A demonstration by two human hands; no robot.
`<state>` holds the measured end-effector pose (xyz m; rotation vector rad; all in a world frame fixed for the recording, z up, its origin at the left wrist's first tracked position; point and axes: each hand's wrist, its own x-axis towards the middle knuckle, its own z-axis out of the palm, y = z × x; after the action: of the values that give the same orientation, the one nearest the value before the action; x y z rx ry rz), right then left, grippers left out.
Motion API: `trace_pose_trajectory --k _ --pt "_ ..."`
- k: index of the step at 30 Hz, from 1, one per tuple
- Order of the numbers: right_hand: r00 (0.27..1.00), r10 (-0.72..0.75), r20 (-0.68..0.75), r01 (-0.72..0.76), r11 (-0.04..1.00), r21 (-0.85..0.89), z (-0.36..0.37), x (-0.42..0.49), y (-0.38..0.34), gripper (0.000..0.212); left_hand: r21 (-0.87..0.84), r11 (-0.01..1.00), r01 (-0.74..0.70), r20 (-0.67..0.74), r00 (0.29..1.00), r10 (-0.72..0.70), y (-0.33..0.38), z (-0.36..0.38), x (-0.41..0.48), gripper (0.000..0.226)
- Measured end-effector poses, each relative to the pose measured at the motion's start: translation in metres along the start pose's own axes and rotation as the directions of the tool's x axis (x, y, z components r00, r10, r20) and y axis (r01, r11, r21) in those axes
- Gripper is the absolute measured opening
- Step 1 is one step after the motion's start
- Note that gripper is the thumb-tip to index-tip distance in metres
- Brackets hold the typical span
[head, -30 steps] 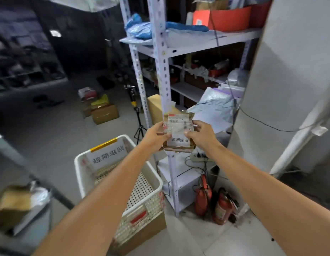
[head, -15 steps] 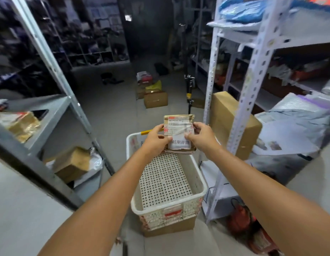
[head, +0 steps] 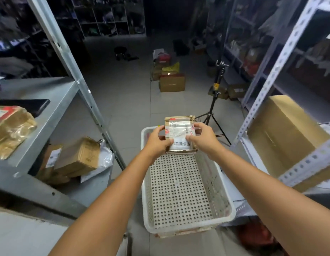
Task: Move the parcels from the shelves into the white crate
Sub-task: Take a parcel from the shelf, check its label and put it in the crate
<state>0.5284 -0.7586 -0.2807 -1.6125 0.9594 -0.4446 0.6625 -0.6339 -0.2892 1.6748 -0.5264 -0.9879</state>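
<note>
The parcel (head: 180, 134) I grip at twelve o'clock is creased brown cardboard, bound in glossy clear tape, with a white paper label. The crate (head: 188, 228) is white plastic, matt and full of holes. At nine o'clock the shelf (head: 59, 100) is bare grey metal with a dull sheen; the packet (head: 11, 126) on it shines with tape. At three o'clock the big box (head: 282, 133) is matt cardboard

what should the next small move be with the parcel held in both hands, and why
Probably lower the parcel into the white crate and release it: the left hand and right hand grip its sides, seemingly over the crate's far end, and the perforated floor below shows nothing in the way.
</note>
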Motion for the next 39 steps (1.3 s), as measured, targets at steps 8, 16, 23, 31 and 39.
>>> trace_pose_trajectory --k 8,16,23,31,39 --pt "0.993 0.055 0.108 -0.047 0.996 -0.073 0.021 0.108 0.075 0.052 -0.08 0.99 0.117 -0.12 0.985 -0.126 -0.053 0.016 0.086 0.07" --pt "0.975 0.096 0.199 -0.075 0.991 -0.107 0.063 0.199 0.162 0.053 -0.127 0.969 0.213 -0.199 0.951 -0.235 -0.144 0.015 0.184 0.066" --pt "0.965 0.147 0.218 -0.129 0.987 -0.094 0.133 0.265 0.244 0.054 -0.132 0.96 0.247 -0.26 0.926 -0.274 -0.236 -0.017 0.263 0.07" --pt "0.943 0.24 0.229 -0.24 0.97 -0.031 0.183 0.319 0.332 0.061 -0.183 0.948 0.261 -0.296 0.905 -0.306 -0.332 -0.029 0.335 0.067" --pt "0.946 0.247 0.21 -0.244 0.969 -0.04 0.199 0.36 0.392 0.058 -0.246 0.938 0.244 -0.333 0.888 -0.318 -0.382 -0.015 0.384 0.065"
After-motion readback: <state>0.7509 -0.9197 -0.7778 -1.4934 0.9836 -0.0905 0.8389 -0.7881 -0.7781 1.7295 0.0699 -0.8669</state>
